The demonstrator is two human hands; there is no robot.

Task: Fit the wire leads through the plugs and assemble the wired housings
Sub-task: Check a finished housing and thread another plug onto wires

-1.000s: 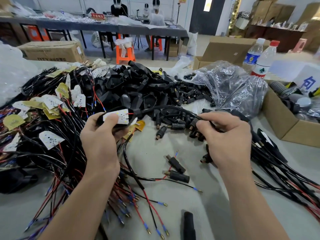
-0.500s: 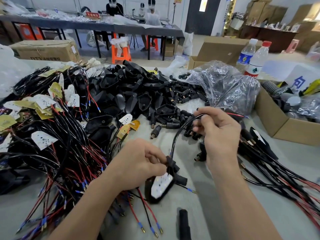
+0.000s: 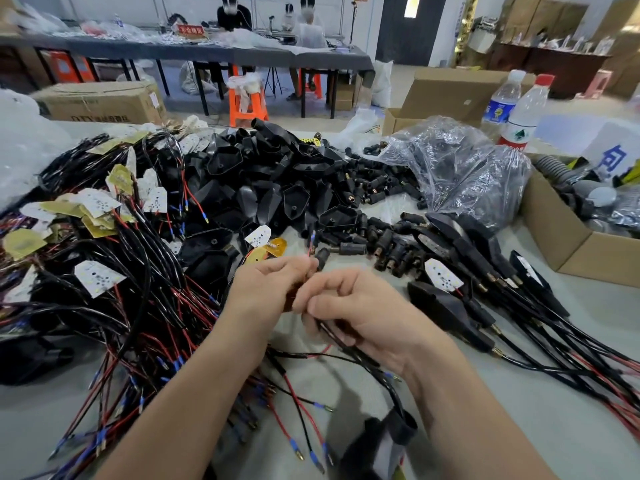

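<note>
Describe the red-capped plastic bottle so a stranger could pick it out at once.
Find the open brown cardboard box at the table's right edge. Behind it stand two clear plastic bottles. Take the right-hand bottle: red cap, red-banded label, whereas the left-hand bottle has a white cap and blue label.

- left hand (image 3: 273, 289) and right hand (image 3: 367, 317) close together above the grey table (image 3: 561, 445); both with curled fingers
- left hand pinches a red lead (image 3: 311, 245); its tip stands up beside a black plug (image 3: 323, 257) (the grip itself is blurred)
- right hand grips a black cable (image 3: 389, 388)
- heap of black housings (image 3: 277, 192) behind; tangled wire bundles (image 3: 138, 289) left; wired housings (image 3: 460, 299) right
</note>
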